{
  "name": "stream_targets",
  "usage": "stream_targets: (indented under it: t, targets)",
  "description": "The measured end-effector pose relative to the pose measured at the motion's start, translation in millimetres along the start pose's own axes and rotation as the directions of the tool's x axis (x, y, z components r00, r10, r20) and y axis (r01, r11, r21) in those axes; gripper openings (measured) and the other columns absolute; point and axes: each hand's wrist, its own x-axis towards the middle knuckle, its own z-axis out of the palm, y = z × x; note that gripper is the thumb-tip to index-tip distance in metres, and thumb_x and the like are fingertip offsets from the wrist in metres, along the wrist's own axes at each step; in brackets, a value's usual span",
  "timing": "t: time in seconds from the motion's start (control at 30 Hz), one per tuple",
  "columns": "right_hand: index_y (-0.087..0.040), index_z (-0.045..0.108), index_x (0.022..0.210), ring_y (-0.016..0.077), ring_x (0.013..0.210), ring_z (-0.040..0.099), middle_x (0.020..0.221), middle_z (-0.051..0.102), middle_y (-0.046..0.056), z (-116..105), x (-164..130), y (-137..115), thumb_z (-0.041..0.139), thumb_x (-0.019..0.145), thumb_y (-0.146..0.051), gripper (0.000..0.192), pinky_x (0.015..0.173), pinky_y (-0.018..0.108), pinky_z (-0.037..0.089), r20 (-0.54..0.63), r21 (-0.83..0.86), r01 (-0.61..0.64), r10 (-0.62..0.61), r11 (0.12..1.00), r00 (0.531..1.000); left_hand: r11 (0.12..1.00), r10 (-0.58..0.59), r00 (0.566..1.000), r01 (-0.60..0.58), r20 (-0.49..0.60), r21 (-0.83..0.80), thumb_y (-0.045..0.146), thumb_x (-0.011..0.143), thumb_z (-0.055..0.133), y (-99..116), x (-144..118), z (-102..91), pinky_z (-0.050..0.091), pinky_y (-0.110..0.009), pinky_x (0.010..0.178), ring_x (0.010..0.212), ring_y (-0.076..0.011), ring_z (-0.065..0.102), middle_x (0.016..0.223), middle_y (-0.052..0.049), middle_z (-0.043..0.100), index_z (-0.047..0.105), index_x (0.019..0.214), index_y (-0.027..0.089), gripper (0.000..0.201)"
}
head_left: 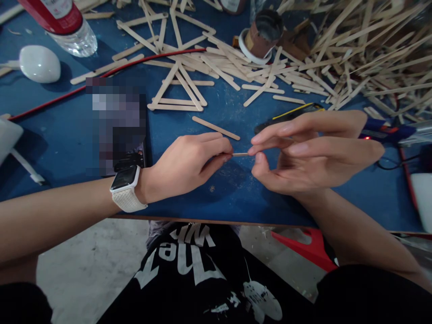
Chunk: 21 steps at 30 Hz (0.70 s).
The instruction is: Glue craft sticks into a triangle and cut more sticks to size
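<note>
A wooden craft stick point(240, 154), seen nearly edge-on, spans the gap between my hands above the table's front part. My left hand point(192, 159), with a watch point(126, 186) at the wrist, pinches its left end. The thumb and a fingertip of my right hand point(310, 157) close on the right end, while the other fingers stay spread. Just beyond my hands, a loose craft stick point(216, 128) lies slanted on the blue table. Farther back rests a triangular frame of craft sticks point(177, 108).
Many craft sticks point(337, 67) are heaped at the back right around a brown jar point(261, 36). Behind my right hand are a black-and-yellow tool point(299, 111) and a blue device point(388, 130) with a red light. A phone point(146, 155), a red cable point(124, 65) and a bottle point(72, 38) lie leftward.
</note>
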Motion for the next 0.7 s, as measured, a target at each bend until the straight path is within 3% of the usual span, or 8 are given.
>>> stream_targets:
  t: [0.1, 0.27, 0.47, 0.57, 0.7]
  targets:
    - [-0.039, 0.069, 0.106, 0.0304, 0.098, 0.09, 0.128, 0.085, 0.0, -2, 1, -2, 0.099, 0.088, -0.027, 0.037, 0.077, 0.052, 0.081, 0.0, -0.006, 0.043, -0.043, 0.999, 0.999, 1.0, 0.016, 1.0, -0.016, -0.009, -0.007, 0.015, 0.12, 0.064, 0, 0, 0.0, 0.061, -0.028, 0.082, 0.095, -0.0189, 0.083, 0.108, -0.005, 0.087, 0.081, 0.117, 0.018, 0.018]
    - [-0.038, 0.069, 0.1, 0.0338, 0.1, 0.089, 0.127, 0.086, 0.003, -3, 1, -1, 0.1, 0.091, -0.036, 0.032, 0.079, 0.057, 0.08, 0.053, -0.046, -0.031, 0.033, 0.998, 0.998, 1.0, 0.004, 1.0, -0.004, -0.006, 0.0, 0.016, 0.12, 0.064, 1, 0, -0.4, 0.061, -0.028, 0.083, 0.095, -0.0191, 0.083, 0.107, -0.004, 0.086, 0.081, 0.118, 0.019, 0.018]
    - [-0.036, 0.072, 0.104, 0.029, 0.095, 0.089, 0.123, 0.083, -0.001, 2, 13, -7, 0.101, 0.087, -0.016, 0.039, 0.072, 0.048, 0.078, -0.036, 0.045, 0.147, -0.145, 0.988, 0.989, 1.0, 0.016, 1.0, -0.016, -0.018, -0.001, 0.014, 0.12, 0.065, 0, 0, 0.0, 0.06, -0.028, 0.081, 0.094, -0.0188, 0.084, 0.107, -0.005, 0.086, 0.081, 0.117, 0.019, 0.017]
    - [-0.035, 0.076, 0.106, 0.0283, 0.097, 0.091, 0.124, 0.083, -0.001, 2, 12, -5, 0.101, 0.086, -0.011, 0.04, 0.076, 0.046, 0.079, -0.03, 0.079, 0.135, -0.133, 0.988, 0.991, 0.999, 0.034, 0.999, -0.034, -0.025, -0.006, 0.011, 0.119, 0.066, 0, 1, -0.2, 0.06, -0.027, 0.081, 0.094, -0.0187, 0.084, 0.108, -0.005, 0.087, 0.081, 0.116, 0.017, 0.016]
    - [-0.038, 0.082, 0.111, 0.03, 0.099, 0.092, 0.129, 0.084, -0.002, 2, 11, 2, 0.103, 0.075, -0.004, 0.055, 0.078, 0.044, 0.082, -0.034, 0.163, 0.142, -0.139, 0.976, 0.99, 0.999, 0.043, 0.999, -0.043, -0.02, -0.004, 0.011, 0.12, 0.067, 1, 1, -0.6, 0.059, -0.027, 0.081, 0.095, -0.0183, 0.084, 0.109, -0.004, 0.087, 0.08, 0.117, 0.017, 0.015]
